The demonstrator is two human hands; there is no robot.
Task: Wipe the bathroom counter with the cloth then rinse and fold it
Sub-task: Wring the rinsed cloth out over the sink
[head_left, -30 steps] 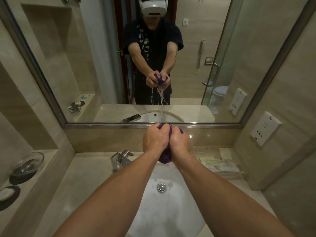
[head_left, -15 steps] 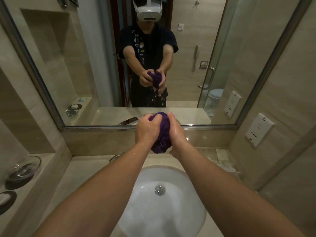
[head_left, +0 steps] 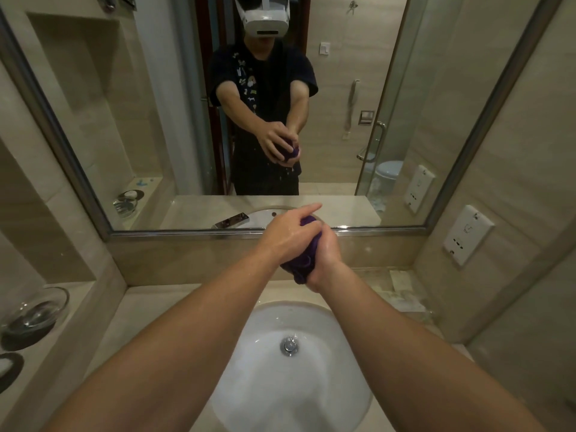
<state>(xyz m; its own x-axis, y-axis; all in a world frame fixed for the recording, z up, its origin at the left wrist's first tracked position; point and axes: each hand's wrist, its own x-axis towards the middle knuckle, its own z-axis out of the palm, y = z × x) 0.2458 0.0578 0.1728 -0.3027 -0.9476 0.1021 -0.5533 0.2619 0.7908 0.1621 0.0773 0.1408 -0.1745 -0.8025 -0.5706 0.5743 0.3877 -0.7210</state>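
Observation:
A bunched purple cloth is squeezed between both hands above the back rim of the white sink. My left hand lies over the top of the cloth with fingers wrapped round it and the index finger sticking out. My right hand grips the cloth from the right side and below. Most of the cloth is hidden by the hands. The beige stone counter surrounds the sink. In the mirror a few drops fall below the reflected hands.
The mirror fills the wall behind the counter. A glass dish and a dark round dish sit on the left ledge. Packaged toiletries lie at the counter's back right. A wall socket is on the right. The drain is mid-basin.
Both hands have risen with the cloth and turned; the left hand now lies over the top of it. The stream of water seen falling a second ago has thinned to drops.

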